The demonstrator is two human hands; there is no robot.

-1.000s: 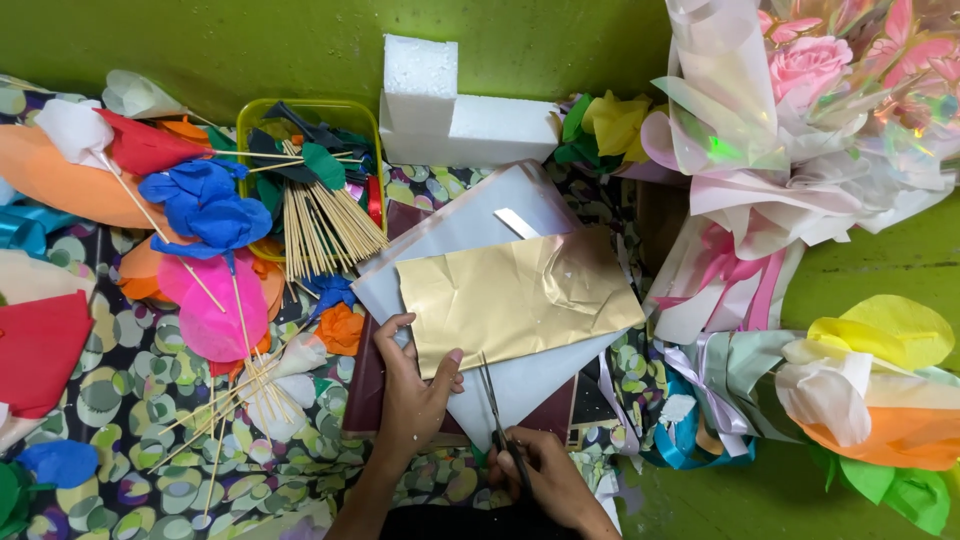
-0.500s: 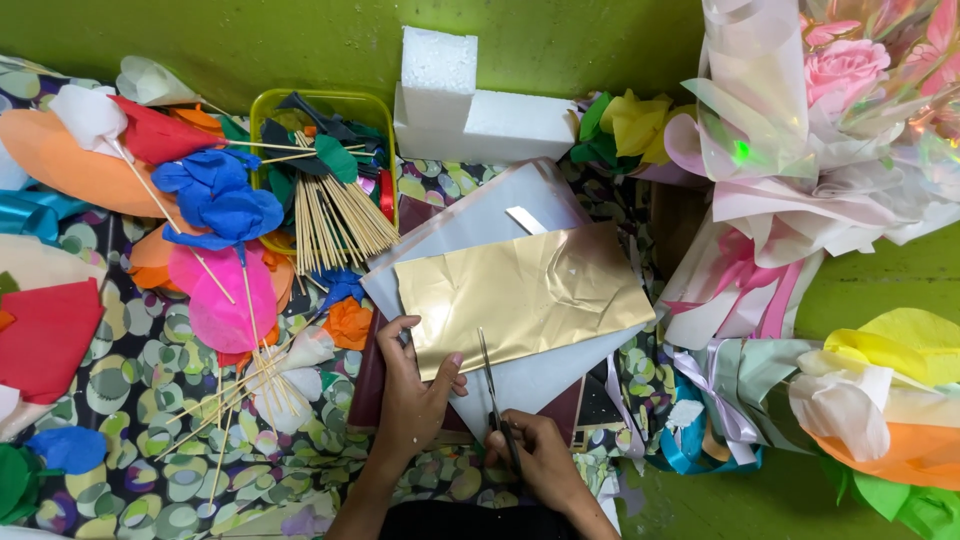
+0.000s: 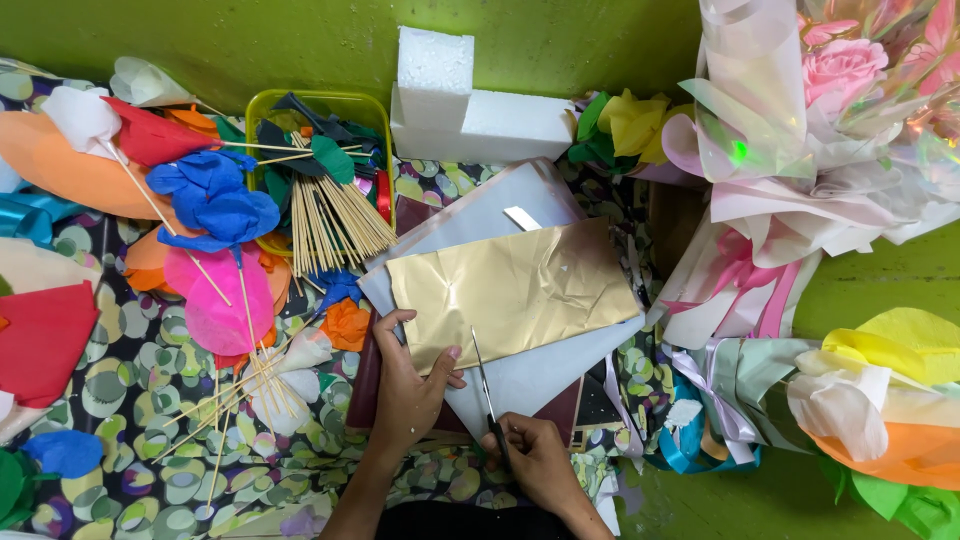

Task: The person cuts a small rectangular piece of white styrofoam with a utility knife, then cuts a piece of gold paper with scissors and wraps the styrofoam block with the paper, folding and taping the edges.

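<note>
A crumpled sheet of gold foil paper (image 3: 520, 285) lies on a pale grey sheet (image 3: 500, 215), over a dark red board. My left hand (image 3: 408, 385) rests flat on the gold sheet's lower left corner, fingers spread, pinning it down. My right hand (image 3: 535, 455) grips a pair of scissors (image 3: 485, 385) whose thin blades point up and reach the gold sheet's bottom edge, just right of my left thumb.
A yellow tray (image 3: 340, 100) holds wooden skewers (image 3: 335, 220) and paper scraps. Paper flowers in blue (image 3: 215, 205), pink, orange and red lie at the left. White foam blocks (image 3: 470, 100) stand at the back. Wrapped bouquets (image 3: 800, 130) and ribbons crowd the right side.
The view has shifted slightly. The scissors have moved up to the gold sheet's lower edge, and my left hand has stayed on the sheet's corner.
</note>
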